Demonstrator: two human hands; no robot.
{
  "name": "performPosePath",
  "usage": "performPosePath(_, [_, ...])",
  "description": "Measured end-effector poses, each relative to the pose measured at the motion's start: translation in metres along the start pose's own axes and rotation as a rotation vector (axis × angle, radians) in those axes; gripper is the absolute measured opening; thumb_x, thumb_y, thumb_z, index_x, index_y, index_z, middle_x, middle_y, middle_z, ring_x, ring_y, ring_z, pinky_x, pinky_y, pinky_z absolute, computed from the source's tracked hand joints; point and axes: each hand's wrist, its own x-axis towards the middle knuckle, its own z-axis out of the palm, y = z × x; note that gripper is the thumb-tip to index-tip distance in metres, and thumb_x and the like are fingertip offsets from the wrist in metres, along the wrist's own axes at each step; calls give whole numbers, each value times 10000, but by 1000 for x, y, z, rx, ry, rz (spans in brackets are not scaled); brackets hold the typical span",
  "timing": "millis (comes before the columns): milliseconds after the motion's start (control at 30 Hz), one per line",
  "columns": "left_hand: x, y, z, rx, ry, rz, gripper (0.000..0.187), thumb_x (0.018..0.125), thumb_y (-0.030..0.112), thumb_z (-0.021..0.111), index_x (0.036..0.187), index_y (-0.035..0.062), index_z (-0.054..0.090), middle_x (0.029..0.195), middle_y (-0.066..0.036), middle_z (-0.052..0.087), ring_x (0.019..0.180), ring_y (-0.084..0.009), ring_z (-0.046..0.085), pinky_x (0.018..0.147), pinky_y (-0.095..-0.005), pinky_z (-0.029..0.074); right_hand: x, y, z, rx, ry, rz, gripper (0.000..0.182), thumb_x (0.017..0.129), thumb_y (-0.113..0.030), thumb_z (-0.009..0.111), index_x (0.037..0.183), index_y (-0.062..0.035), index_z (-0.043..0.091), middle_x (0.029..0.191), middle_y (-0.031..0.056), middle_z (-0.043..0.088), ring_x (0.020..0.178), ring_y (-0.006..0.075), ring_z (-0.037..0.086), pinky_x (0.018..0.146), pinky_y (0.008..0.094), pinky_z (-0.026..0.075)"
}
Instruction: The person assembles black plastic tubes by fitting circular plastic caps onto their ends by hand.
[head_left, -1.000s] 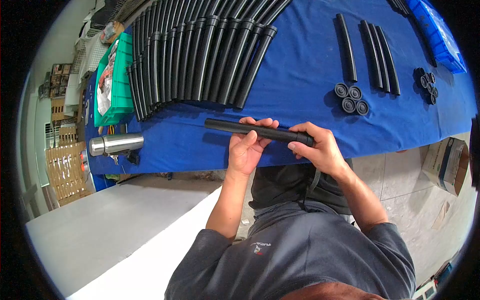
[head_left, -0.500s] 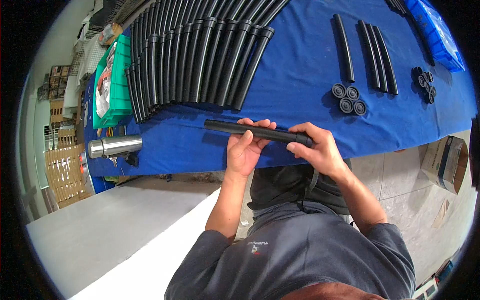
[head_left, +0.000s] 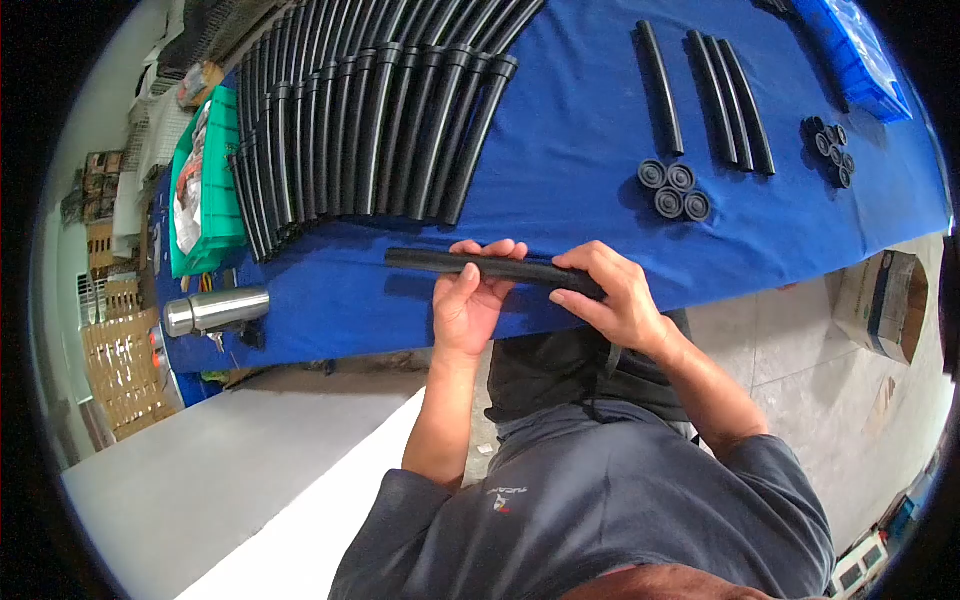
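Observation:
A black tube (head_left: pixel 420 259) lies across both my hands, nearly level, above the front part of the blue cloth. Around its middle, my left hand (head_left: pixel 472 295) holds it from below with the thumb on the near side and fingertips showing beyond it. My right hand (head_left: pixel 615 295) is closed over the tube's right end, thumb in front and fingers on top. That end is mostly hidden by the right hand. Beyond my hands, a dense row of similar black tubes with wider collars (head_left: pixel 400 130) lies at the upper left.
Single black tubes (head_left: pixel 660 90) lie at the upper right, with round black caps (head_left: pixel 675 190) nearby and more caps (head_left: pixel 830 150) farther right. A green bin (head_left: pixel 212 190) and a steel flask (head_left: pixel 217 311) are at left. A blue crate (head_left: pixel 860 60) stands far right; a cardboard box (head_left: pixel 882 305) is on the floor.
The whole view has shifted, with table things appearing farther left. My right hand now covers more of the tube's right end, where a collar showed before. Both hands keep their hold.

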Motion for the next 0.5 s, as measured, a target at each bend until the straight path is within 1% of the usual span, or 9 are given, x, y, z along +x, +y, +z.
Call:
performPosePath(67, [-1,0,2,4,28,3,279,1013,131,659,1276,86,578,1353,-258,635,1351,-417,563,1100,-525,527,2,-4,-8,81,-93,150,317,905,-134,772,1170,3,664,1013,191,672,917,361,697,775,436,560])
performPosePath(100, [-1,0,4,5,39,0,282,1008,122,666,1273,93,573,1348,-260,636,1349,-417,564,1095,-517,532,2,-2,-7,49,-49,60,316,907,-134,771,1170,5,664,1008,189,672,911,360,696,775,434,560])
performPosePath(167, [-1,2,6,30,54,-1,291,1011,119,660,1285,85,567,1331,-255,651,1340,-424,570,1100,-534,524,2,5,-3,-24,38,-124,315,910,-136,769,1170,8,664,999,183,672,900,358,694,775,429,558])
performPosePath(200, [-2,2,6,27,56,-2,297,1011,119,660,1290,82,565,1329,-253,653,1338,-425,571,1104,-538,521,1,-1,-3,-12,39,-104,310,913,-131,764,1171,6,663,1000,182,672,914,363,691,793,429,557])
performPosePath(300, [-4,2,0,4,47,12,319,1011,120,660,1311,77,560,1335,-245,654,1336,-425,572,1118,-551,507,6,-9,-9,74,-17,36,380,879,-172,803,1180,12,658,1015,195,690,934,373,690,817,436,553])
performPosePath(367, [-2,2,0,12,28,15,322,1011,127,665,1312,72,565,1334,-242,652,1335,-417,576,1121,-549,507,7,-2,-8,106,-22,39,405,854,-177,818,1177,11,662,1014,193,698,938,371,691,822,438,552])
performPosePath(400, [-2,3,1,12,39,7,324,1006,125,671,1307,67,566,1331,-248,650,1333,-420,577,1120,-549,509,7,-1,-9,112,-23,74,374,845,-154,813,1151,8,670,1005,193,700,943,369,691,825,440,551])
performPosePath(500, [0,2,5,22,46,-12,327,998,114,681,1299,58,566,1334,-263,642,1324,-426,582,1112,-547,521,3,5,1,83,32,-89,364,859,-124,790,1164,7,639,1018,180,659,917,382,681,796,449,551])
